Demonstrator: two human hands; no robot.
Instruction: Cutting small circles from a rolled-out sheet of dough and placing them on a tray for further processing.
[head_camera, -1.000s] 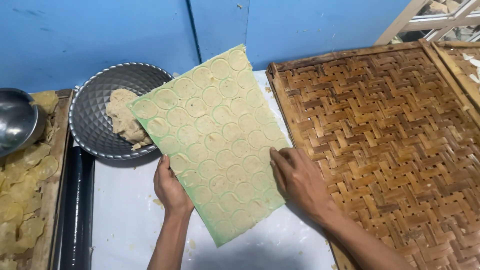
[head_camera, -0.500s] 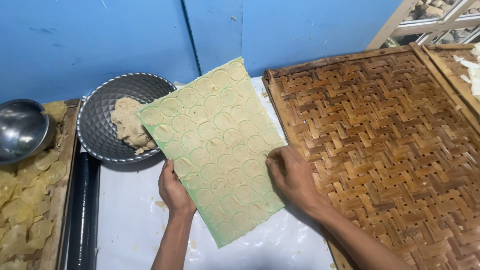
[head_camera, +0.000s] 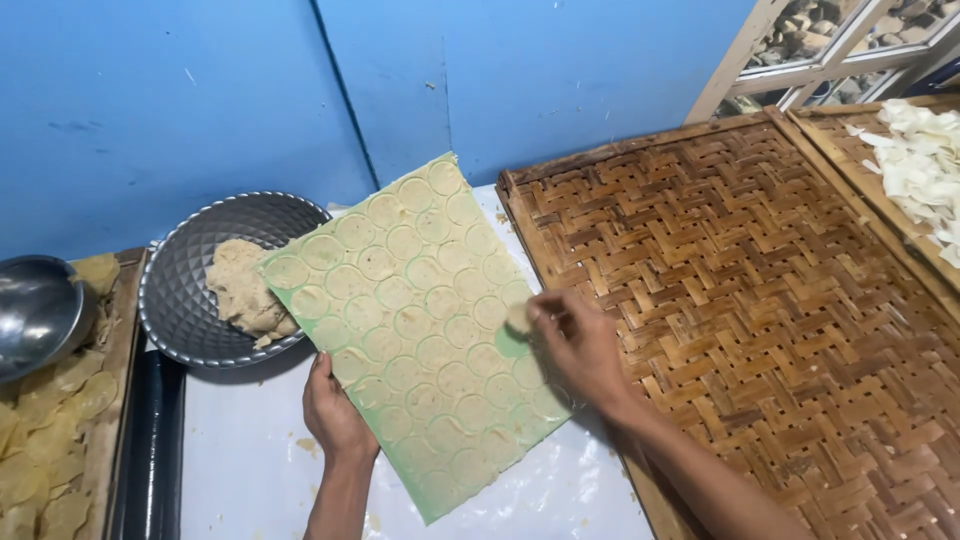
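Your left hand grips the green sheet's lower-left edge; it lies tilted over the white table. Your right hand pinches one dough disc at its right edge, beside the bare woven tray.

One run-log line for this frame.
left hand: holds green sheet edge | right hand: pinches dough disc | woven tray: right
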